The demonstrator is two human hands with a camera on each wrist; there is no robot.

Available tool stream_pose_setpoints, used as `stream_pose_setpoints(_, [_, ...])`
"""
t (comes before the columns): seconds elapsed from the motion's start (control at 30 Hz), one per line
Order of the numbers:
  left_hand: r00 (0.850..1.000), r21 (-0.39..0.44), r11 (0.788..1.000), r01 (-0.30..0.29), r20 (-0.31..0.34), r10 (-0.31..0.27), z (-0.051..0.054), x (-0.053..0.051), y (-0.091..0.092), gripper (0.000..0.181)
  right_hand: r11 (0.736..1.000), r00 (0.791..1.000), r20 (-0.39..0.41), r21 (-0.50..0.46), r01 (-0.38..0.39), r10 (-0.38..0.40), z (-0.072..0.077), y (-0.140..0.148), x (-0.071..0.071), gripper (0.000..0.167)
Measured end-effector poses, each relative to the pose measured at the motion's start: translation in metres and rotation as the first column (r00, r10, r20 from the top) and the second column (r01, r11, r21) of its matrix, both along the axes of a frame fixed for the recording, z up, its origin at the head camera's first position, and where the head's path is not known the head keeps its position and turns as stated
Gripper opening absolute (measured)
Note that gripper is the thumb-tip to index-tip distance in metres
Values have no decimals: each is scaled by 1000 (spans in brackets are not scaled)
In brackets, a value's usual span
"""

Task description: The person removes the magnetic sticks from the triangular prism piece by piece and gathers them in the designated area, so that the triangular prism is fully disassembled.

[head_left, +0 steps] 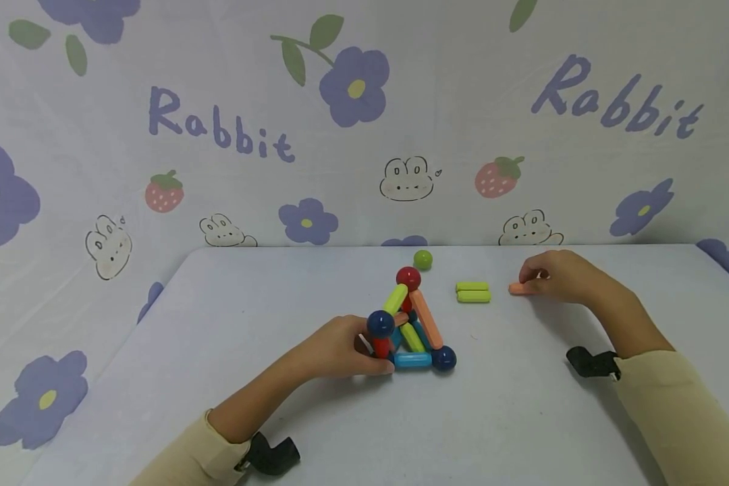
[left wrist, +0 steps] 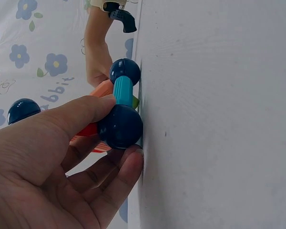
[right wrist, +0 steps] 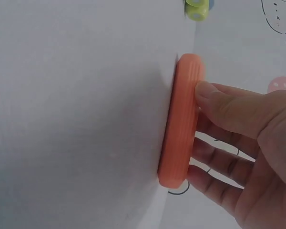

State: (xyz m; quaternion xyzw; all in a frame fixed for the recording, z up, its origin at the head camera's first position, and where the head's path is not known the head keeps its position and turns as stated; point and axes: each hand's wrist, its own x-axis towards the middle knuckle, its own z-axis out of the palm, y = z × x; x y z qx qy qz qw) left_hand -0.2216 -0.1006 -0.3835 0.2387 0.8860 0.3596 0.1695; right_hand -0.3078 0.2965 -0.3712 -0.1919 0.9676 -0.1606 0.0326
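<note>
A structure of coloured rods and balls stands on the table, with a red ball (head_left: 408, 279) on top and a blue ball (head_left: 443, 358) at its lower right. My left hand (head_left: 340, 347) grips its left lower corner; in the left wrist view the thumb and fingers of that hand (left wrist: 81, 157) are round a dark blue ball (left wrist: 120, 127) joined to a light blue rod (left wrist: 123, 90). At the right, my right hand (head_left: 561, 277) pinches an orange rod (head_left: 520, 289). The right wrist view shows the hand (right wrist: 248, 138) with thumb and fingers on the orange rod (right wrist: 182, 121), which lies along the table.
Two yellow-green rods (head_left: 473, 291) lie side by side between the structure and my right hand. A green ball (head_left: 422, 260) sits behind the structure. A patterned cloth (head_left: 449, 81) hangs behind the white table (head_left: 492, 418).
</note>
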Motion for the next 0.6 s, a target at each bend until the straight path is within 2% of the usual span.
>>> stream_pose_setpoints(0.27, [1000, 3, 1000, 8, -5, -8, 0, 0, -1, 36, 1000, 1000, 5, 3, 0, 0, 0, -1, 1, 13])
stream_pose_setpoints(0.4, [1000, 6, 1000, 12, -12, -12, 0, 0, -1, 36, 1000, 1000, -19, 12, -6, 6, 0, -1, 0, 23])
stream_pose_setpoints(0.5, [1000, 4, 1000, 11, -11, -11, 0, -1, -1, 36, 1000, 1000, -9, 9, 8, -8, 2, -3, 0, 35])
stream_pose_setpoints(0.6, [1000, 2, 1000, 7, -7, -7, 0, -1, -1, 36, 1000, 1000, -6, 0, 3, -3, 8, -10, 4, 35])
